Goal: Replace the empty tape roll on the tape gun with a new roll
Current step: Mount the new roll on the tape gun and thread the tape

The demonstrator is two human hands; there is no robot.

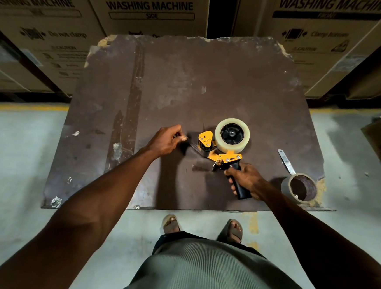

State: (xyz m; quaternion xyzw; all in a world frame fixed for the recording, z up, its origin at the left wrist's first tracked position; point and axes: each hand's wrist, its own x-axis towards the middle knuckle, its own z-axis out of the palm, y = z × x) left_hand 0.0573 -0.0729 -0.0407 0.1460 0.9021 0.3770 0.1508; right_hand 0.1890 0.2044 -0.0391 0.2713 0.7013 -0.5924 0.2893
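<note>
A yellow tape gun (216, 149) lies on its side on a worn brown board (190, 80). A full roll of clear tape (232, 135) sits on the gun's black hub. My right hand (245, 178) is wrapped around the gun's black handle. My left hand (168, 139) is left of the gun's nose, its fingertips pinched on the loose end of the tape, which stretches from the front roller. An empty cardboard tape core (300, 187) stands at the board's right front corner, apart from the gun.
A utility knife blade (286, 161) lies on the board just behind the empty core. Large washing machine cartons (150, 9) stand behind the board. Grey floor surrounds it, and my sandalled feet (202, 228) are at its front edge.
</note>
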